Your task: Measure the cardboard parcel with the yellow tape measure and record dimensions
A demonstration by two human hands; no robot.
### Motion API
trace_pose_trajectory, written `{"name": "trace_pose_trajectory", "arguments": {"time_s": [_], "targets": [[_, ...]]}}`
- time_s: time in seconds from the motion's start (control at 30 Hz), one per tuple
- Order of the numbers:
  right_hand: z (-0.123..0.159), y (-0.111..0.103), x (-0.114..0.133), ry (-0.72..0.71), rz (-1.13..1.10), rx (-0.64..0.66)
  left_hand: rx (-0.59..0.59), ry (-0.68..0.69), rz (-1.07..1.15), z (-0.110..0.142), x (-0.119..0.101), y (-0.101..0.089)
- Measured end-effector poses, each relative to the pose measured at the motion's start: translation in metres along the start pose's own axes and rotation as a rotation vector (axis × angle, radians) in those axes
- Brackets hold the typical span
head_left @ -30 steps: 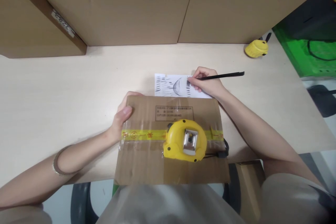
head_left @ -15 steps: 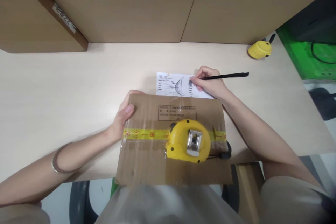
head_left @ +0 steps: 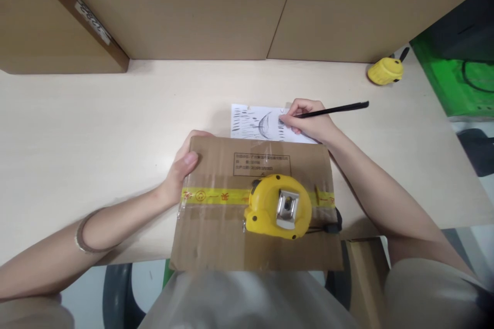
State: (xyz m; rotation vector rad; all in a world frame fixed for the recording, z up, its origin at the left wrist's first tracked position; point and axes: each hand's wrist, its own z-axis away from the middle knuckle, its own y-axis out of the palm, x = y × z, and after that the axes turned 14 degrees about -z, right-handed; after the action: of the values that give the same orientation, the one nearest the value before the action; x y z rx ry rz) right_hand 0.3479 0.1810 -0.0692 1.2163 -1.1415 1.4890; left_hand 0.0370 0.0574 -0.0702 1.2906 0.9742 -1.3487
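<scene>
The right hand [head_left: 311, 117] is closed around a black pen [head_left: 339, 109], thumb and forefinger pinching it low down, so the nib itself is hidden. Compared with a second ago, the pen slants a little more steeply, its free end farther up the view, and the whole scene has shifted slightly to the right. The left hand [head_left: 184, 167] keeps the same hold: thumb on top of a small carton [head_left: 212, 241], at its far left corner, fingers wrapped over the edge and mostly out of sight.

The pen runs from the right hand's fingertips out to the right, above the sheet of paper [head_left: 250, 123]. The paper lies under the right hand and just beyond the carton, covered with short dark strokes and a shaded crescent. A yellow tape measure [head_left: 278, 200] rests on the carton, right of its middle, over a strip of yellow tape [head_left: 216, 196], apart from both hands.

Around them spreads a pale table [head_left: 77, 123]. Large cardboard boxes [head_left: 200, 10] stand along its back, a second tape measure [head_left: 386, 71] near their right end. Past the right edge is a green surface [head_left: 440, 82]; chair armrests [head_left: 116, 293] show below
</scene>
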Motion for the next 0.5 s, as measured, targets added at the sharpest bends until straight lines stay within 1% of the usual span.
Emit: {"name": "trace_pose_trajectory", "arguments": {"time_s": [0.13, 0.27, 0.5], "targets": [[-0.0001, -0.0007, -0.0004, -0.011, 0.007, -0.014, -0.001, 0.046, -0.001, 0.0001, -0.0008, 0.0006], [0.0003, -0.0015, -0.0010, -0.006, 0.021, 0.011, 0.004, 0.027, 0.005, 0.0002, -0.0006, -0.0002], [-0.0003, -0.0016, -0.0053, -0.037, 0.051, -0.025, 0.009, 0.089, -0.016, -0.0026, 0.0020, -0.0015]]}}
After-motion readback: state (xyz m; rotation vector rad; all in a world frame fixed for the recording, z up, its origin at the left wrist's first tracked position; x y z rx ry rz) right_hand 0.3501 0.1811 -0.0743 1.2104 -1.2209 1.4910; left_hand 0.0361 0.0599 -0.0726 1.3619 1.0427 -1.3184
